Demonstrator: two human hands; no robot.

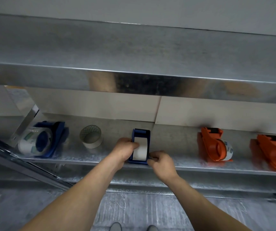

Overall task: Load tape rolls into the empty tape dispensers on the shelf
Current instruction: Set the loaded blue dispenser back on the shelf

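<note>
A blue tape dispenser (141, 133) stands on the metal shelf (100, 160) near its front edge, with a white tape roll (140, 150) seated in it. My left hand (124, 151) grips the dispenser's left side, thumb on the roll. My right hand (160, 161) pinches the dispenser's near right corner. A loose white tape roll (91, 136) lies to the left. Further left, another blue dispenser (50, 139) lies on its side with a roll in it.
Two orange dispensers (214, 144) (274, 152) holding rolls stand on the right part of the shelf. An upper shelf (134, 77) overhangs closely above. A slanted metal brace (24, 165) crosses the lower left. White boxes (100, 105) line the back.
</note>
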